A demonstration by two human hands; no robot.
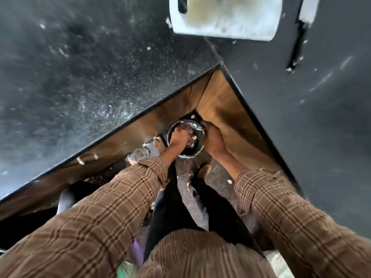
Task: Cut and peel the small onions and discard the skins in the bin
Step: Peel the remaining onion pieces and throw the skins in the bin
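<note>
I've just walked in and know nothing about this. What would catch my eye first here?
Two arms in brown checked sleeves reach down to a small black bin on the floor, in the corner under a dark speckled counter. The left hand is over the bin's mouth, where pale and purplish scraps lie; the right hand is at its rim. A white cutting board sits at the top.

No legible text, label, brand, number or sign was found anywhere in the head view. Checked surfaces were the dark counter (80, 67), the white cutting board (224, 17) and the bin (185, 137); all were unmarked or too blurred to read.
</note>
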